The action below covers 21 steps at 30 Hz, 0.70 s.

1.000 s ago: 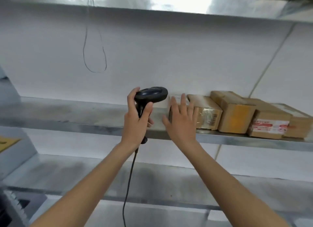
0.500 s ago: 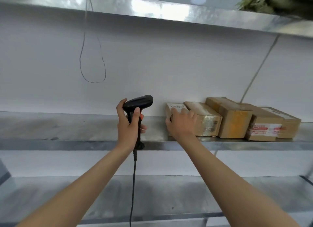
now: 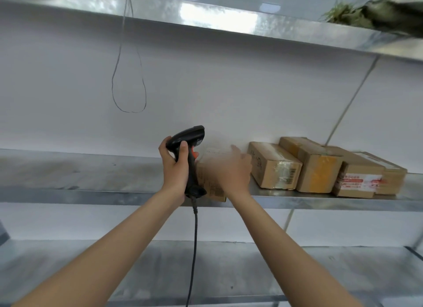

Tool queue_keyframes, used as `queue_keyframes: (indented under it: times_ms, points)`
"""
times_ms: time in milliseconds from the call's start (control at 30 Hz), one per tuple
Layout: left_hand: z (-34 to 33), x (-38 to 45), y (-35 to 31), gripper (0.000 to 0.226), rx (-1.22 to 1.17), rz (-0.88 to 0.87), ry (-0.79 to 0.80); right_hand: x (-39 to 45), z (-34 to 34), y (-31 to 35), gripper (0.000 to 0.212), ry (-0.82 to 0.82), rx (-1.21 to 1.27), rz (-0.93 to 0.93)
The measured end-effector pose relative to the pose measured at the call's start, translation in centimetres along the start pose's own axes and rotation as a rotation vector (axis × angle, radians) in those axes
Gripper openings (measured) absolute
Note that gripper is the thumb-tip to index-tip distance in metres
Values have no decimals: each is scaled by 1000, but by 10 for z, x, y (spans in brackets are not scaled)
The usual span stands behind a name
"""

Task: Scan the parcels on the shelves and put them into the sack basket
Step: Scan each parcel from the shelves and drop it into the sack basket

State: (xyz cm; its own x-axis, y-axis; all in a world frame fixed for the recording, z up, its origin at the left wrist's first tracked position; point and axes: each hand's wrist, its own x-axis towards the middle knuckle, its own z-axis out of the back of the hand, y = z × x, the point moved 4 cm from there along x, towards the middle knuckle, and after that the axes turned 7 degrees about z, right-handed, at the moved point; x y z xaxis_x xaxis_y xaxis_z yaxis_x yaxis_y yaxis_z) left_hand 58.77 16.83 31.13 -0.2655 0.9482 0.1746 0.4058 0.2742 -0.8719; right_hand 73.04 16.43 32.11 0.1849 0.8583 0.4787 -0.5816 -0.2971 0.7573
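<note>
My left hand (image 3: 174, 169) grips the handle of a black barcode scanner (image 3: 188, 138), held upright in front of the middle metal shelf (image 3: 91, 193). Its head points right toward a brown cardboard parcel (image 3: 209, 189) at the shelf's front edge. My right hand (image 3: 231, 171), blurred by motion, holds this parcel from the right and over its top, hiding most of it. To the right, a row of more cardboard parcels (image 3: 273, 167) lies on the same shelf. No sack basket is in view.
The scanner's black cable (image 3: 194, 249) hangs down between my forearms. An upper shelf (image 3: 206, 16) carries a greenish bundle (image 3: 370, 11) at the right. A thin wire loop (image 3: 128, 89) hangs on the white wall. A lower shelf (image 3: 229, 274) runs below.
My right hand has pulled the leftmost parcel out of the row, left and forward to the shelf edge. The scanner now sits close beside that parcel.
</note>
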Motion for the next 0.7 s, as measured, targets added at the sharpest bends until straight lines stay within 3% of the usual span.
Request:
queue_keyframes:
  times_ms: [67,167,333,500,700]
  points:
    - [-1,1,0,33,-12,23,-13,0,-3,-8,93,75,273,-217]
    - [1,0,1,32,-39,72,-40,-5,-12,-15,67,196,508,-347]
    - [12,-8,0,34,-92,107,-71,-16,-14,-13,67,209,622,-176]
    - [26,-21,0,38,-84,89,-92,-38,-15,-15,92,246,706,52]
    - [44,-38,7,35,-55,67,-88,-59,-18,-9,120,246,655,172]
